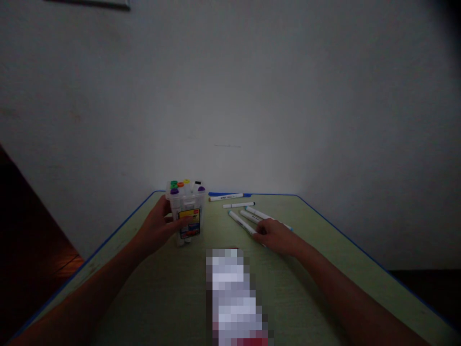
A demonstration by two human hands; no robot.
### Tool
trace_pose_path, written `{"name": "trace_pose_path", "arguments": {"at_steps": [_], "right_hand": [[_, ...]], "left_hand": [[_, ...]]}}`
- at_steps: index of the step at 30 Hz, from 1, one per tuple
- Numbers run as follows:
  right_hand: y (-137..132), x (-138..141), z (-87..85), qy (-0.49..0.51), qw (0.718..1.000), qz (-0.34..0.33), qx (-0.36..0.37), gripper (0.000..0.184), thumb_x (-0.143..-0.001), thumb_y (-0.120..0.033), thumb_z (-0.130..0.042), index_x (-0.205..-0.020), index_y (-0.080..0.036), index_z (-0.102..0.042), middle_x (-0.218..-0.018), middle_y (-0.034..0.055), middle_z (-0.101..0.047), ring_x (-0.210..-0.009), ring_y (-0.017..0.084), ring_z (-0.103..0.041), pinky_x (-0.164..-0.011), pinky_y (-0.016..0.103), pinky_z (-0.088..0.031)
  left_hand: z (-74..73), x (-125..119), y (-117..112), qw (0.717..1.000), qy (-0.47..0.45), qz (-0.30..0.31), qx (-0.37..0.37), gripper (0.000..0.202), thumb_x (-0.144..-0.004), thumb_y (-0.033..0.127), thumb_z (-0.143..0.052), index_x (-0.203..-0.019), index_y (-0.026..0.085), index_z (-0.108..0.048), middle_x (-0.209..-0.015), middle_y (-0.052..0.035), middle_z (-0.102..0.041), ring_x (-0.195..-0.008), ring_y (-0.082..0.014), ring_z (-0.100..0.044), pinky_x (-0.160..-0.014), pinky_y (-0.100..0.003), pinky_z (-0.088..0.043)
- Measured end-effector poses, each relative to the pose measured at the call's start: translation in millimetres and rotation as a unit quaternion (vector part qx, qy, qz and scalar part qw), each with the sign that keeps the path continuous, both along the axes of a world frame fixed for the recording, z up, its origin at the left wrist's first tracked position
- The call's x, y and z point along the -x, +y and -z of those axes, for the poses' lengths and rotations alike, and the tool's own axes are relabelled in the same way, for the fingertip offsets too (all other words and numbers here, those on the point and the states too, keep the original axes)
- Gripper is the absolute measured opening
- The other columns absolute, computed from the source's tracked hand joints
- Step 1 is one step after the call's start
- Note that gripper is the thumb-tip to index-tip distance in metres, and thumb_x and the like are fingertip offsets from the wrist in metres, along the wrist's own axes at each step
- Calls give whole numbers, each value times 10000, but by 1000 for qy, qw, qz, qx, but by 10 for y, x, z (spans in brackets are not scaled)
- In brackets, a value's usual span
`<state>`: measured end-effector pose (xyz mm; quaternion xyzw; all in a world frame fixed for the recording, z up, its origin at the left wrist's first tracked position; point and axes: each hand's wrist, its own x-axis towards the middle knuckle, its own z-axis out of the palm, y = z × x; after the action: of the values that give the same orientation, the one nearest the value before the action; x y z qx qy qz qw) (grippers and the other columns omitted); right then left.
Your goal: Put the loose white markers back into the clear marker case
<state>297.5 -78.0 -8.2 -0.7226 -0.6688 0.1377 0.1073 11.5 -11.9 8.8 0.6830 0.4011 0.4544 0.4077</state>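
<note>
Ahead, the left hand point(156, 227) grasps a clear plastic marker case point(187, 204) at eleven o'clock, light, stiff, best held around its body; the right hand point(275, 236) touches loose white markers point(245, 222) at one o'clock, grip unclear.

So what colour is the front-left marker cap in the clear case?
Purple marker cap, best in the head view.

Left hand point(156, 228): I wrapped it around the clear marker case point(185, 211), standing upright.
Right hand point(275, 237): I laid it over loose white markers point(239, 222).
Table point(324, 250): green, blue-edged.
</note>
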Motion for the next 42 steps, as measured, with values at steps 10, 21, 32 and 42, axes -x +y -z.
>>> {"name": "trace_pose_path", "arguments": {"at_steps": [10,21,32,42], "right_hand": [[-1,-2,-23,-7,1000,-4,16,273,-842,-284,-427,-778,-139,-649,-802,93,-656,-712,179,-575,-584,265,-333],[20,-17,-8,73,997,8,-1,279,-842,-243,-400,-648,-146,-576,-696,71,-625,-628,151,-533,-567,262,-340],[-84,47,-179,625,779,-15,-56,343,-684,-420,-630,-892,-184,-493,-666,7,-617,-480,96,-480,-485,249,-392],[-94,25,-187,682,730,-11,-44,284,-627,-386,-713,-762,-155,-618,-701,23,-626,-623,114,-561,-606,252,-462]], "left_hand": [[3,-3,-3,1000,8,-2,-8,544,-594,383,-760,-1037,194,-508,-1061,-84,-662,-986,-290,-641,-823,-469,-533],[4,4,-12,1000,6,4,-13,558,-598,391,-757,-1055,201,-498,-1070,-82,-657,-987,-281,-642,-801,-436,-551],[10,0,3,1000,13,8,-6,554,-612,405,-752,-1056,207,-487,-1082,-74,-651,-982,-280,-645,-818,-447,-549],[39,25,16,1000,0,9,-12,524,-613,385,-756,-1030,202,-496,-1059,-74,-661,-965,-273,-653,-802,-431,-548]]}}
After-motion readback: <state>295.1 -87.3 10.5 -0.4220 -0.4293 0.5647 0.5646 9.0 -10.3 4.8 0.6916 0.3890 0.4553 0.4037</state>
